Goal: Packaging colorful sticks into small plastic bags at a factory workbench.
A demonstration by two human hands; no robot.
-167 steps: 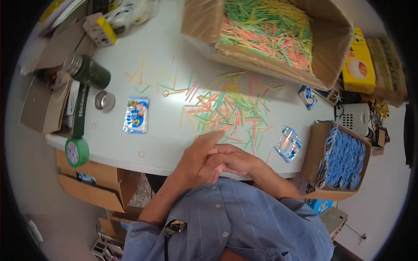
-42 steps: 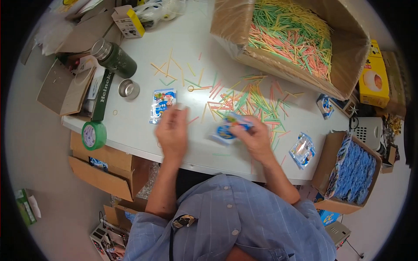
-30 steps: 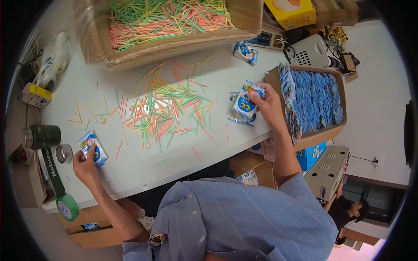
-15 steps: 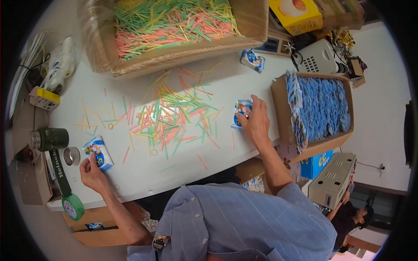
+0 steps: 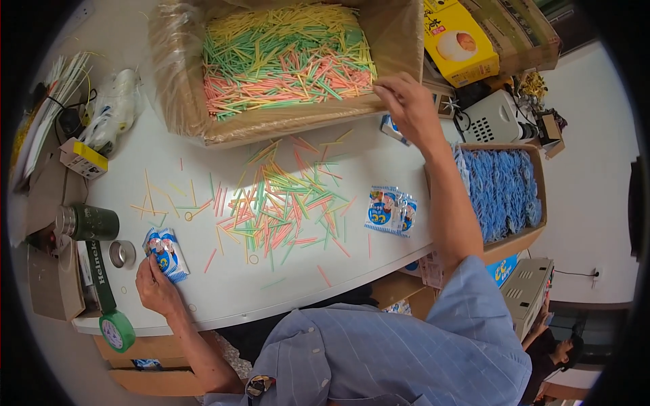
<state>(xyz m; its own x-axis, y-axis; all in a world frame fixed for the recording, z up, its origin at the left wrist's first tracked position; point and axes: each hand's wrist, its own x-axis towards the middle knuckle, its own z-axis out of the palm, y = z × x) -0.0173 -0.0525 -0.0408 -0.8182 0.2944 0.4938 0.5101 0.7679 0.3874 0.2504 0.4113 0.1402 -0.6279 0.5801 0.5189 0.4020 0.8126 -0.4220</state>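
Note:
My left hand [image 5: 158,287] pinches a blue-and-white printed packet [image 5: 166,254] at its lower left edge, on the left of the white table. My right hand [image 5: 411,108] is raised over the near right corner of a lined carton [image 5: 284,125] full of thin pink, green and yellow sticks [image 5: 284,61]. Its fingers are bent and drawn together, and whatever they hold, if anything, is hidden. Behind its wrist another blue-and-white packet [image 5: 391,128] is partly covered. Nearer me, blue-and-white packets [image 5: 391,211] lie side by side on the tabletop. Loose sticks [image 5: 284,210] are heaped at mid-table.
A carton of blue packets [image 5: 501,193] stands at the right. On the left are a dark green flask [image 5: 95,222], a metal lid [image 5: 122,254], green tape [image 5: 117,331] and a yellow-and-white box [image 5: 84,158]. A yellow carton [image 5: 462,44] sits at the back right. A person [image 5: 552,352] appears far right.
My right hand has left the packets on the right and moved away from me to the stick carton's corner. My left hand keeps its packet. The whole view has shifted slightly.

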